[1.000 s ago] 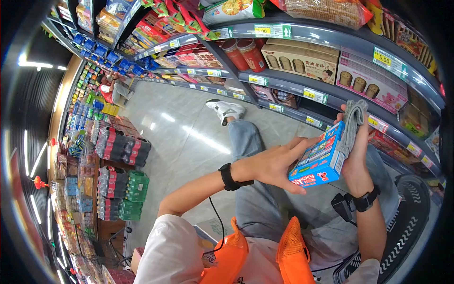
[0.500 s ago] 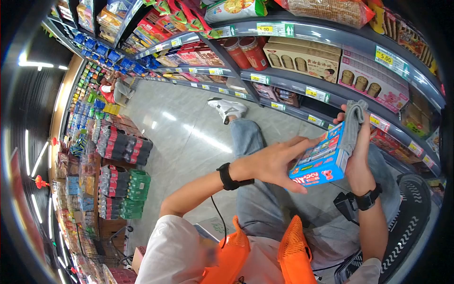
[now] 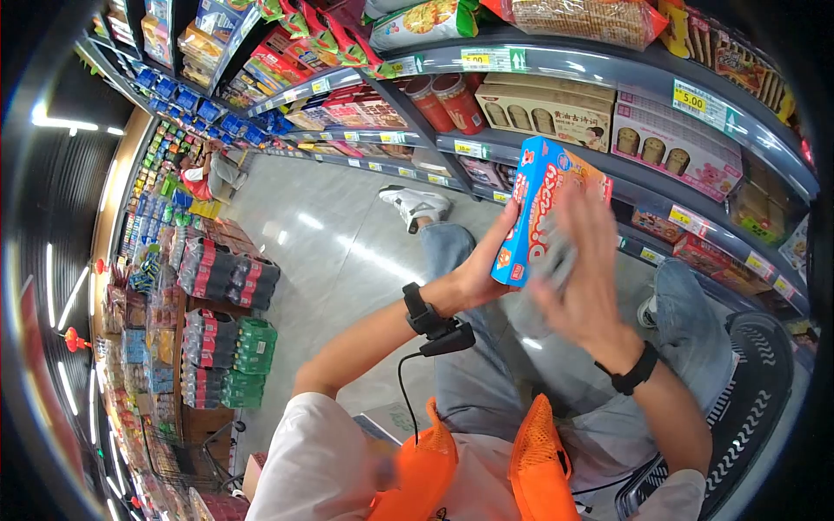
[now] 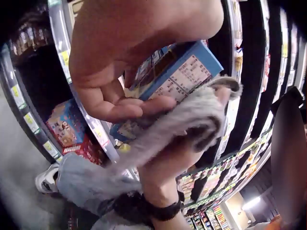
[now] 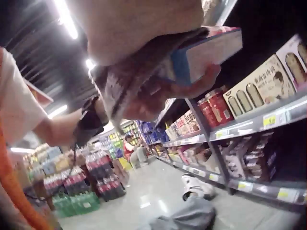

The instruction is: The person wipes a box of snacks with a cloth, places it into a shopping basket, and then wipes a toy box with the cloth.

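Note:
A blue and orange snack box [image 3: 547,213] is held up in front of the shelves, tilted, with its lettered blue side toward the head camera. My left hand [image 3: 482,269] grips it by the lower left edge; in the left wrist view that hand [image 4: 139,43] curls over the box [image 4: 184,76]. Blurred by motion, my right hand [image 3: 591,269] lies across the box's front with a grey cloth [image 3: 552,260] between palm and box. The cloth [image 4: 177,124] drapes along the right hand [image 4: 163,165] in the left wrist view.
Shelves of boxed and bagged snacks [image 3: 543,113] curve along the right. A black basket [image 3: 751,391] stands at the right knee. Bottle packs [image 3: 230,269] are stacked at the left across the aisle floor [image 3: 339,208]. Another person [image 3: 208,174] sits farther down the aisle.
The box has been turned and raised leftward. My left hand has shifted from its near end to its left edge, and the right hand with the cloth has swung across its front.

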Available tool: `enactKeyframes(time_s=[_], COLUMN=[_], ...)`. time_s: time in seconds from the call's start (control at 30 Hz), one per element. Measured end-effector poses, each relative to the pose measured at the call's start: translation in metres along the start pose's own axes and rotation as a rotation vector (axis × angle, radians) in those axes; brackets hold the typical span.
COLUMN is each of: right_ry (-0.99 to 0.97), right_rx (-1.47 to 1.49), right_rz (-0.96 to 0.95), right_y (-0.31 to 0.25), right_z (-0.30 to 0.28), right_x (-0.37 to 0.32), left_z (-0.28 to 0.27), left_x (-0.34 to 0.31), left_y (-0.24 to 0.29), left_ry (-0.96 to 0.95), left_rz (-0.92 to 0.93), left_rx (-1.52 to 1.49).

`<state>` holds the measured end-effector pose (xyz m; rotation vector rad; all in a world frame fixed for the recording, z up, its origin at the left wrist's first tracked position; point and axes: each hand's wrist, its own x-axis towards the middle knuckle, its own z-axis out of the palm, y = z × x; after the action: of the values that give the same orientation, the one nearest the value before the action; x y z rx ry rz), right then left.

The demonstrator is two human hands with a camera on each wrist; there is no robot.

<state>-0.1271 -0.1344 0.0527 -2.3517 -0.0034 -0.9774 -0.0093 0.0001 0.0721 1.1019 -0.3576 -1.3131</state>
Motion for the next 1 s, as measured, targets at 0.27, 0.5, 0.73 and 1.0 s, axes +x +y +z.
enactKeyframes(time_s=[0.27,0.5,0.73,1.0], right_ry=[-0.023,-0.089,-0.223,-0.055], right_rx=[-0.08,-0.015,-0.047,-0.083], right_rz=[-0.076,-0.161,-0.313,-0.125], right_y=[0.028,0.003,-0.028,0.016], right_z=[-0.027,-0.014,-0.024,-0.033], right_x=[0.031,0.01,0.009,0.019], left_z=[-0.029,-0.004,-0.003,-0.014], left_x=[-0.008,-0.006,-0.037,-0.021], left_y=[-0.043,0.019,-0.04,-0.06], left_ry=[-0.221,0.04,-0.236,-0.038], left_rz=[-0.241,0.211,-0.187,0.006], left_rx=[0.086,0.193,0.221,0.114])
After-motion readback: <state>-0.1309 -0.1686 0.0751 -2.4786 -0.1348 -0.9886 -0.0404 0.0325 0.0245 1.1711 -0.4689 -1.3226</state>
